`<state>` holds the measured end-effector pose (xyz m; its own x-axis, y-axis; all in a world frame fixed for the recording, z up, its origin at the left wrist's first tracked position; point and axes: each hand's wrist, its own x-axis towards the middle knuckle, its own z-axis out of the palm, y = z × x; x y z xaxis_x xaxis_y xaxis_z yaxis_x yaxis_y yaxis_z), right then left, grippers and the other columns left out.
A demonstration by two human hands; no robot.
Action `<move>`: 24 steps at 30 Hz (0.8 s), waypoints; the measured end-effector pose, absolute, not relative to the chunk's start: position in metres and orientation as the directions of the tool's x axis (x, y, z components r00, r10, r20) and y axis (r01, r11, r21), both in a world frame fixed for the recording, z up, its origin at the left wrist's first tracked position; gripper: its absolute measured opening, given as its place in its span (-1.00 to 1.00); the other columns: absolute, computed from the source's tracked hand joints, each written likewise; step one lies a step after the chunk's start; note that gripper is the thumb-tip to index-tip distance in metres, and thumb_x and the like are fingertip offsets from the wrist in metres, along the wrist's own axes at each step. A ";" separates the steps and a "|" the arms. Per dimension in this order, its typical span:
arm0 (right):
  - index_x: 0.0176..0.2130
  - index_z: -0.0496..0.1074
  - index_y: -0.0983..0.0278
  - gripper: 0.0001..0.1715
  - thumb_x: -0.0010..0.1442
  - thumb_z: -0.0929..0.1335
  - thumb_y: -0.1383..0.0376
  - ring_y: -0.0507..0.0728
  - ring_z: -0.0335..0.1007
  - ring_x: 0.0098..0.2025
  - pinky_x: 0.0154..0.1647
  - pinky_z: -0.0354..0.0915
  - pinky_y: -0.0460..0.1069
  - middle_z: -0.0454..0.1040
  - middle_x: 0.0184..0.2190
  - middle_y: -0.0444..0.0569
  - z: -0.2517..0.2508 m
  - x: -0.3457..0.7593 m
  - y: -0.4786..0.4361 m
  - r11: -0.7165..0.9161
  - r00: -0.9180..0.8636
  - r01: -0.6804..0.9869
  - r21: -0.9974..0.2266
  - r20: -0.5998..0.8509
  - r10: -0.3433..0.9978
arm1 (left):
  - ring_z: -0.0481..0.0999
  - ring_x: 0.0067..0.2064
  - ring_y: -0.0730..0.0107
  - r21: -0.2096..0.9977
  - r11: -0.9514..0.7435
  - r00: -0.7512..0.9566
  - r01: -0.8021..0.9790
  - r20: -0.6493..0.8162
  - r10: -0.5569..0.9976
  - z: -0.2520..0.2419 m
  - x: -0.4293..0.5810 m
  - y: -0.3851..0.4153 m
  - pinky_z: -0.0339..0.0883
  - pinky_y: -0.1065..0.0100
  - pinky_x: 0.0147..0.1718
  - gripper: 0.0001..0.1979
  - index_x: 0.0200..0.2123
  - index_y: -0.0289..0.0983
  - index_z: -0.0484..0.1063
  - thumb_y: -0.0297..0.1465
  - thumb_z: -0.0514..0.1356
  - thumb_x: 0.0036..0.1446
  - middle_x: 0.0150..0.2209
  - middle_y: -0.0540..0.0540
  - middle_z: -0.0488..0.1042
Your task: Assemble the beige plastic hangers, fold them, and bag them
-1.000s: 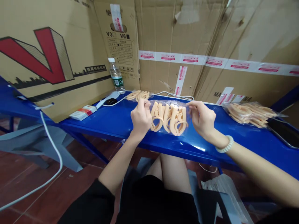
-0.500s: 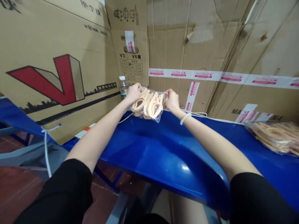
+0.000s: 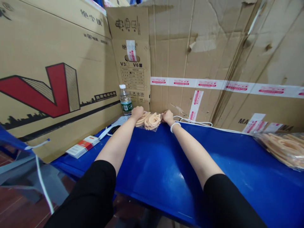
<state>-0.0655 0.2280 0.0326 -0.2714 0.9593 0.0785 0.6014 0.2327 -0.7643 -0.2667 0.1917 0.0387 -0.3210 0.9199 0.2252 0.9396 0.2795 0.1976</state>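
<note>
1. Between the left hand [image 3: 137, 112] and the right hand [image 3: 168, 117], a clear bag of peach hooks [image 3: 150, 121] is lying at the far edge of the bench [image 3: 166, 158].
2. The left hand is gripping one end.
3. The right hand is gripping the other.

A glossy blue metal table [image 3: 166, 164] stands against tall brown cardboard boxes [image 3: 201, 41] sealed with red-printed white tape [image 3: 209, 84]. A reddish-brown floor [image 3: 16, 213] shows lower left.
</note>
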 end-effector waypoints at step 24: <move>-0.26 0.47 0.31 -0.74 0.28 0.24 0.24 0.13 0.48 -0.39 -0.35 0.34 -0.04 0.55 -0.43 -0.01 0.094 0.322 0.096 0.244 0.168 0.794 -0.557 0.586 0.793 | 0.42 0.12 -0.10 0.479 -0.619 0.370 0.622 0.516 0.772 0.053 0.002 0.096 0.13 -0.10 0.19 -0.82 -0.16 -0.25 0.46 -0.42 0.18 0.13 -0.07 -0.23 0.56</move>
